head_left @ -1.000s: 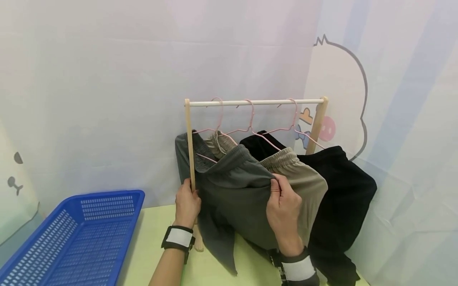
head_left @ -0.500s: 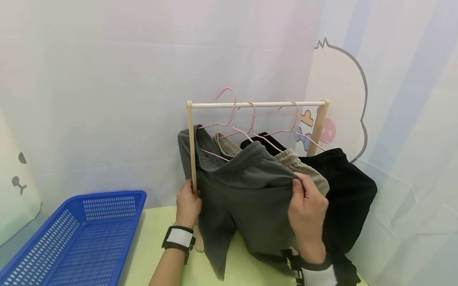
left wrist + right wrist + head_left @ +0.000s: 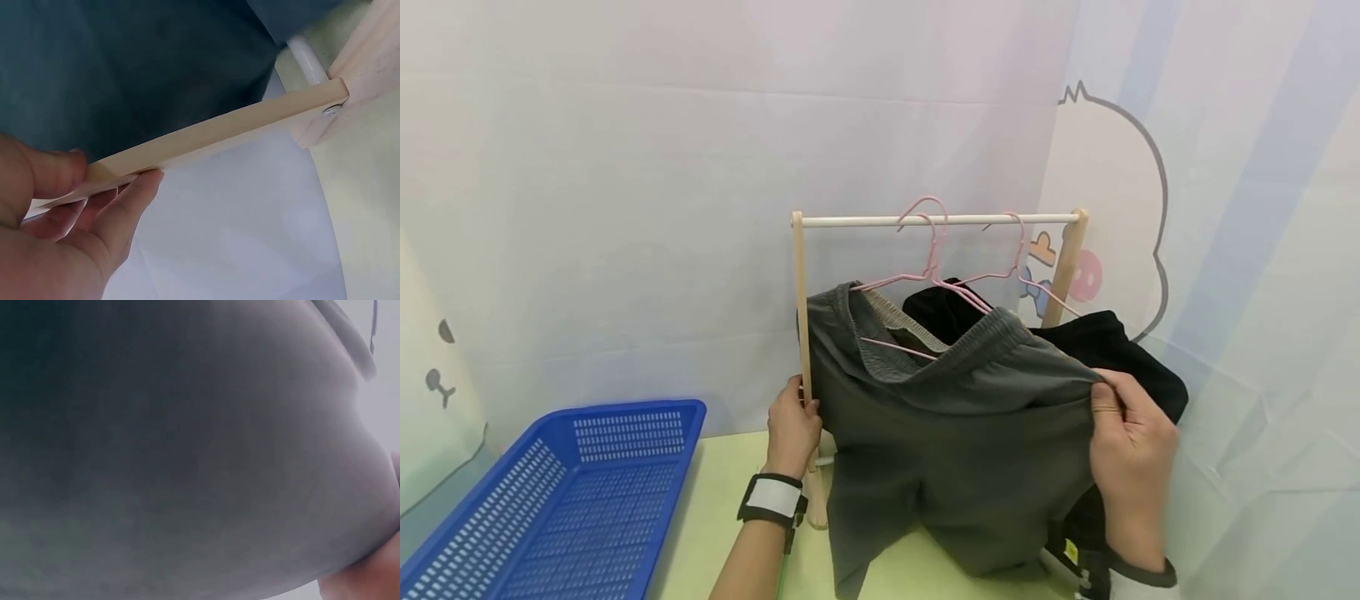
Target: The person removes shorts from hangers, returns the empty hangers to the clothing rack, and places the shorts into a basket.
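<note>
In the head view my left hand (image 3: 793, 429) holds the left wooden post (image 3: 802, 308) of a small clothes rack. The left wrist view has the thumb on one side of that post and the fingers on the other. My right hand (image 3: 1131, 442) pinches the right side of a pair of dark grey trousers (image 3: 955, 450), stretching it rightward. These trousers hang on a pink hanger (image 3: 929, 198), its hook top above the rail (image 3: 857, 222); whether the hook rests there I cannot tell. Grey cloth (image 3: 187, 437) fills most of the right wrist view.
Behind the grey trousers are beige trousers (image 3: 898, 313), mostly hidden, and black trousers (image 3: 1097, 333) farther right, both on pink hangers. A blue plastic basket (image 3: 681, 442) stands at left on the pale green table (image 3: 730, 475). A printed curtain (image 3: 625, 208) backs the scene.
My right hand has moved right, drawing the grey trousers and their hanger along the rack. The hanger's hook rose off the rail, then shifted right and slightly down. My left hand has stayed on the post.
</note>
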Demonstrator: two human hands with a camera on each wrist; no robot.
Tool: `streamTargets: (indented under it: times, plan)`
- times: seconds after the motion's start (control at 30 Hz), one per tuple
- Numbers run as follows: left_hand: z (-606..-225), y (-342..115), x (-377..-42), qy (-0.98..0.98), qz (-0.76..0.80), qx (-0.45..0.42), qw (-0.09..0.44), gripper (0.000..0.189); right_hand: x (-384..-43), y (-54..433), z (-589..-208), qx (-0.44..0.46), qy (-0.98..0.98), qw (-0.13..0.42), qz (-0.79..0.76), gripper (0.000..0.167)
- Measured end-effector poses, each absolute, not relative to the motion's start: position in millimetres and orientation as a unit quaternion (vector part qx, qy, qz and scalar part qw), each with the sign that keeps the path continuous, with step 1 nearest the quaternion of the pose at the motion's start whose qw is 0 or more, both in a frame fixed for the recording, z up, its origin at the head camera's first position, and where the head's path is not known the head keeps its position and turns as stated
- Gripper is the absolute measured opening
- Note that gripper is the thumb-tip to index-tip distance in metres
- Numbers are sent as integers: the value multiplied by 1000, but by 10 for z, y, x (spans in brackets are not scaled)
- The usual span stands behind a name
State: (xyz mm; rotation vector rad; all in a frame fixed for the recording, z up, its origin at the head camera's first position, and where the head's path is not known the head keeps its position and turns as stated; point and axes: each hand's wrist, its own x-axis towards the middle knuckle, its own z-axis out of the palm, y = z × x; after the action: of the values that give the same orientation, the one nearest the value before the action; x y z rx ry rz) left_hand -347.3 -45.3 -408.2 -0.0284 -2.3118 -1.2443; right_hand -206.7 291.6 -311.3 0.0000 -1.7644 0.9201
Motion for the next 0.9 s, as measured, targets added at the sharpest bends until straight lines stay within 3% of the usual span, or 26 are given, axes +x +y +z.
streamTargets:
  times: [0.5, 0.9]
  plan:
    - [-4101, -533, -3493, -843, -463, -41, 272, 37, -1804, 3474, -3174, -87, -711, 514, 472, 21]
    - [-4136, -642, -3450, -847, -476, -67, 227, 49, -1774, 3496, -3144, 42, -596, 515, 615, 18]
